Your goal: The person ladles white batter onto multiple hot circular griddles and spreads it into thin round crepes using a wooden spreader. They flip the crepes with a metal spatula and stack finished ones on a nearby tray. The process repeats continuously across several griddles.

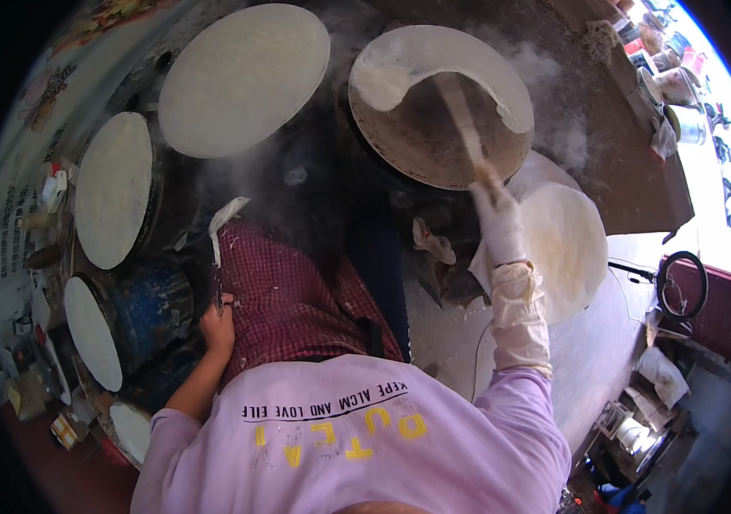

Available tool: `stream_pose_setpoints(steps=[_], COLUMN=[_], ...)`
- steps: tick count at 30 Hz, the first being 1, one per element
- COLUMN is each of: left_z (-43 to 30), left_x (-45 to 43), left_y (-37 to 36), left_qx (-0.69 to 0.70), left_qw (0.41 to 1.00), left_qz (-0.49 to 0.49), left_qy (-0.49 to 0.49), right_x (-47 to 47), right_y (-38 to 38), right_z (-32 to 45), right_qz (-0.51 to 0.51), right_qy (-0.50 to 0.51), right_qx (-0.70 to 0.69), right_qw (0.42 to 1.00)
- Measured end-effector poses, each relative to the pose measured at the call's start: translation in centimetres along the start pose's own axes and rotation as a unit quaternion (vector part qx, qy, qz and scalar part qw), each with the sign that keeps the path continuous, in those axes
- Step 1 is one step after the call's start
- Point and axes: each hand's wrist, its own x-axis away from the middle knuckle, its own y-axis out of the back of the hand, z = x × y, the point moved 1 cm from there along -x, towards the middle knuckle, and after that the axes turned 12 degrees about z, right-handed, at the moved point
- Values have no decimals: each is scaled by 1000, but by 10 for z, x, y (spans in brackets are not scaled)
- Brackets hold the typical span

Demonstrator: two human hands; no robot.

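Observation:
My right hand point(499, 221), in a white glove with a cream sleeve cover, grips a blurred wooden-looking tool point(459, 115). The tool reaches over a round griddle point(430, 151). Pale batter point(468, 58) coats the griddle's far part in a curved band, with a thick lump point(381, 87) at its left; the near part is bare, dark metal. Down by the apron point(275, 289), my bare left hand point(217, 327) holds a scraper-like tool point(227, 221), its far end caked white. Right of the griddle lies a thin round pancake point(565, 250), lightly browned, over another sheet.
More griddles bear pale rounds: a large one point(243, 80) at the upper left, others point(115, 193) point(92, 331) down the left side. Steam point(552, 109) drifts about. A brown board point(635, 173) stands at the right, a ring-shaped stand point(682, 286) beyond it.

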Motion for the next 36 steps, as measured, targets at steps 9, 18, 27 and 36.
stream_pose_setpoints(steps=[9,18,27,36], left_z=[-7,5,36,22], left_x=[-10,-8,-13,-17], left_y=[3,9,-2,7], left_qx=[-8,41,123,123], left_qw=[1000,998,991,991], left_qz=[29,41,-4,43], left_qy=[-7,1,-49,-10], right_x=[17,3,54,-140], right_y=[-11,-96,-245,-261], right_z=[11,74,83,92], right_qz=[130,98,-57,-229], right_qy=[-179,-93,-158,67], right_qx=[-181,-342,-488,-231], right_qw=[958,930,857,943])
